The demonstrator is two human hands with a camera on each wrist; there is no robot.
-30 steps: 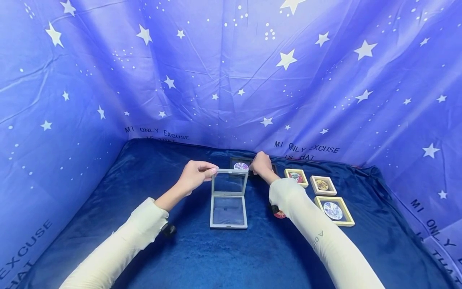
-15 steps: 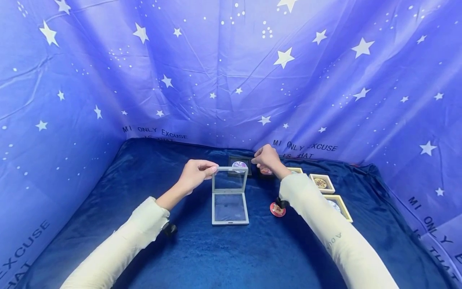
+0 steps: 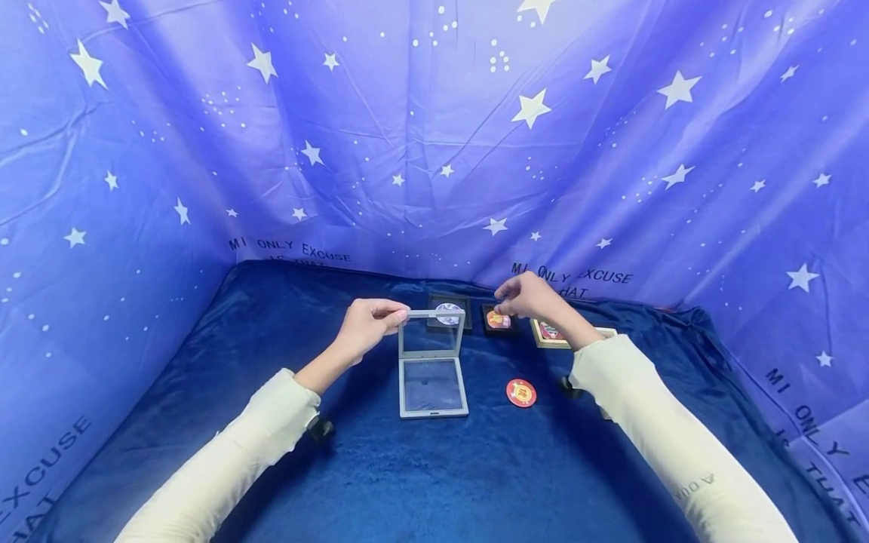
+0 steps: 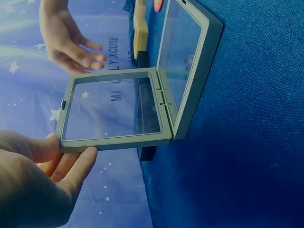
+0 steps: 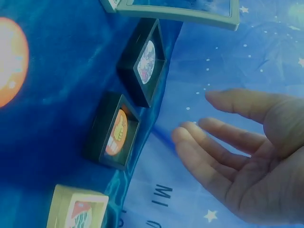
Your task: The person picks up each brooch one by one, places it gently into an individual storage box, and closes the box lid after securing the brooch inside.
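My left hand (image 3: 366, 332) pinches the upper left corner of a raised lid on a hinged grey display frame (image 3: 434, 414). Clear film fills both halves, and the base lies on the cloth. My right hand (image 3: 543, 302) hovers near a small black frame (image 5: 101, 126) that has an orange disc (image 3: 498, 318) in it. In the right wrist view its fingers are loosely bent and spread, with nothing between them. A loose red disc (image 3: 521, 393) with a gold centre lies flat to the right of the grey frame.
Behind the grey lid stands a larger black frame (image 5: 134, 59) with a purple-and-white disc. Cream frames (image 3: 553, 344) stand at the right, partly hidden by my right arm. A dark blue cloth (image 3: 326, 483) covers the table, and a starry curtain (image 3: 380, 136) hangs behind.
My right hand has come up from the black frames and moved right, uncovering the orange disc and the loose red disc. The left hand keeps its pinch on the lid.
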